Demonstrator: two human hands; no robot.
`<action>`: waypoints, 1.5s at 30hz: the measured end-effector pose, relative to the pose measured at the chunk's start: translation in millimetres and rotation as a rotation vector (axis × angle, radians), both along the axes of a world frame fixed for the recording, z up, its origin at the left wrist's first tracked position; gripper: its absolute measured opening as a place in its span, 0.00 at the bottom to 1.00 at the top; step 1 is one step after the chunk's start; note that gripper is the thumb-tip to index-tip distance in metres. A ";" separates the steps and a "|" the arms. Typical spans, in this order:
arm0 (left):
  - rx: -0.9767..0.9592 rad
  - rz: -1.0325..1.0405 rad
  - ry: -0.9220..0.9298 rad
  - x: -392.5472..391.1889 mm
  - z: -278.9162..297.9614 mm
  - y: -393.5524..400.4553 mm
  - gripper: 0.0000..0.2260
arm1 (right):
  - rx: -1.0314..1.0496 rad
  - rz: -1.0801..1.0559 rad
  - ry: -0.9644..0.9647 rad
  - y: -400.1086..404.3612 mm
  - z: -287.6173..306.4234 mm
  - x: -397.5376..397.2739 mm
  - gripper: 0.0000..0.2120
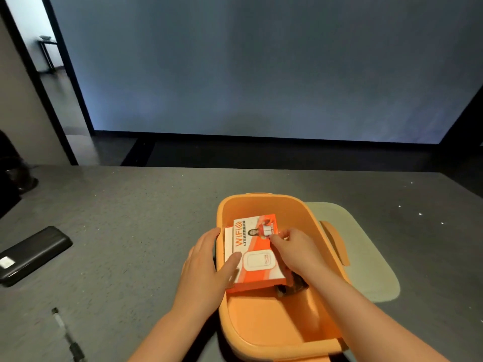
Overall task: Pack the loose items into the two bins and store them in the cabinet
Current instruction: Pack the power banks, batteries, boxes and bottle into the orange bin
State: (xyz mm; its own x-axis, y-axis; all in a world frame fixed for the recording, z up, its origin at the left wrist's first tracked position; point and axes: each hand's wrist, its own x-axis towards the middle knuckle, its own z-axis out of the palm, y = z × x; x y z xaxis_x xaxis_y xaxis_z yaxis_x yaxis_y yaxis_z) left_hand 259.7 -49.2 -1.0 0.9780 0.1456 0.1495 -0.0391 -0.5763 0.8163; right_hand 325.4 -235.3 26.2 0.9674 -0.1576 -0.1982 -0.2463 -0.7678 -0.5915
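An orange bin point(264, 333) stands on the grey table point(136, 218) in front of me. Inside it lies an orange and white WiFi box point(257, 253), tilted against the bin's left wall, with a dark item point(294, 284) partly hidden beneath it. My left hand point(206, 267) lies over the bin's left rim, its thumb on the box's near left part. My right hand point(295, 250) reaches into the bin and pinches the box's far right edge. A pale green lid point(366, 246) with an orange handle lies under and to the right of the bin.
A black power bank point(31, 254) lies at the left edge of the table. A dark pen point(66, 335) lies near the front left. A dark object point(15, 176) sits at the far left. Beyond the table hangs a large grey screen point(261, 66).
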 end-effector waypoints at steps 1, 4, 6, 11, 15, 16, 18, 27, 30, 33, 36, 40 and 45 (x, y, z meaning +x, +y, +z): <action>-0.011 0.001 -0.004 -0.3 -0.9 0.0 0.27 | -0.030 0.008 -0.043 5.5 -3.4 1.9 0.15; -0.002 0.005 -0.012 -0.7 -0.2 0.8 0.26 | -0.028 0.065 -0.133 19.8 -8.1 7.5 0.17; -0.008 0.007 -0.006 -0.8 0.0 0.9 0.26 | -0.009 0.101 -0.113 21.2 -6.8 9.9 0.19; -0.034 0.015 0.017 -1.1 1.0 0.7 0.30 | -0.174 0.310 -0.314 -8.9 7.0 -5.8 0.32; -0.043 0.028 0.001 -0.5 1.8 -2.0 0.27 | -0.245 0.587 -0.065 -28.8 13.6 -18.1 0.62; -0.040 0.027 -0.002 0.2 1.9 -2.7 0.27 | -0.308 0.604 0.015 -32.1 11.7 -18.1 0.66; -0.025 0.019 -0.005 1.4 2.8 -3.2 0.26 | -0.471 0.639 0.101 -33.3 5.4 -16.7 0.69; -0.007 0.001 -0.012 1.9 4.2 -2.5 0.26 | -0.722 0.764 0.111 -24.8 -11.2 1.4 0.70; -0.008 -0.003 -0.013 2.2 4.1 -2.3 0.26 | -0.674 0.770 0.135 -25.5 -11.7 4.6 0.72; -0.007 -0.016 -0.028 3.3 4.0 -2.7 0.25 | -0.659 0.784 0.117 -25.7 -10.5 7.2 0.72; -0.011 -0.027 -0.050 4.1 3.2 -3.1 0.24 | -0.674 0.760 0.097 -25.1 -11.9 6.3 0.71; -0.014 -0.039 -0.048 5.0 1.6 -2.6 0.23 | -0.724 0.685 0.100 -23.0 -15.8 3.0 0.70; 0.002 -0.050 -0.042 4.3 2.8 0.0 0.24 | -0.806 0.662 0.107 -23.5 -13.8 -0.5 0.70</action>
State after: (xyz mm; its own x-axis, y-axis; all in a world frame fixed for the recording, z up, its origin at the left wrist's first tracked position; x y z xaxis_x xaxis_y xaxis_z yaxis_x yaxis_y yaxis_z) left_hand 264.1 -49.2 1.8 0.9768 0.0965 0.1911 -0.1022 -0.5740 0.8124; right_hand 324.9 -258.7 12.3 0.8921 0.2739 -0.3592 0.3466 -0.9251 0.1552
